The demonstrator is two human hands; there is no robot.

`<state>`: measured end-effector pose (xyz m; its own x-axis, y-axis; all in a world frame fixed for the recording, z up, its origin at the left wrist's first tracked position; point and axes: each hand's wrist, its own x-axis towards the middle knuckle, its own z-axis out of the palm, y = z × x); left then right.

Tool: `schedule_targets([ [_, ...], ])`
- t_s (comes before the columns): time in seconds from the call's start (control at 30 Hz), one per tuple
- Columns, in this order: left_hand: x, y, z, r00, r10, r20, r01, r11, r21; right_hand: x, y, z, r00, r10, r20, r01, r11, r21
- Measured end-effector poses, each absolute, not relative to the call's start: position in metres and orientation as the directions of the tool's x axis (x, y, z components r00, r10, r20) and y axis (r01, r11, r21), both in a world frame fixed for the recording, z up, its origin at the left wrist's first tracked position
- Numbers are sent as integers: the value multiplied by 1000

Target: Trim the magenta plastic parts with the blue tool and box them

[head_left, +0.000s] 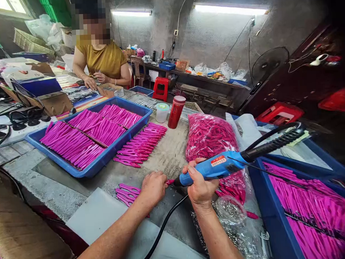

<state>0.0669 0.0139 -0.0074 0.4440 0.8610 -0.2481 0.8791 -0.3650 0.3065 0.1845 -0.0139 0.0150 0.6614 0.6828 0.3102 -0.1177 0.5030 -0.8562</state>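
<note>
Across the desk (174, 144), the step in hand appears to be the working of one pink piece (170, 181) with a powered tool, perhaps to drive in a small fastener; the next move, I judge, calls for steadying the piece in line with the tool's nose until that is done, then for laying it beside its like. Reading from left to right: the left tray (54, 158), blue and divided, holds ranks of pink handles (90, 130); to its right, nearer to me, lies a small group of forked pieces (126, 193), partly behind my left forearm, and beyond it a slanting row of similar pieces (141, 145). My left hand (154, 186) is closed, its fingers pinching the pink piece, of which only the tip shows, pointing right; the rest is hidden by the hand. That tip meets the dark nose of the blue power tool (207, 168), though I cannot tell how far it enters. My right hand (201, 183) is wrapped around the tool's body; the two hands are near each other but apart, with piece and nose between them. Just beyond the tool stands a clear bag of pink parts (212, 135); nearer to me lies a bag of small metal parts (229, 214); farthest right is the right tray (265, 201), filled with more pink handles.
</note>
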Motion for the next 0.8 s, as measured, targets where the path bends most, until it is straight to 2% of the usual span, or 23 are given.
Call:
schedule_targets([
  [0.27,65,12,-17,484,859,-169,850,-415,325,179,-6,15,640,688,342,-89,509,-856],
  [0.8,65,12,-20,493,856,-152,839,-422,343,173,0,16,625,687,371,-16,486,-874],
])
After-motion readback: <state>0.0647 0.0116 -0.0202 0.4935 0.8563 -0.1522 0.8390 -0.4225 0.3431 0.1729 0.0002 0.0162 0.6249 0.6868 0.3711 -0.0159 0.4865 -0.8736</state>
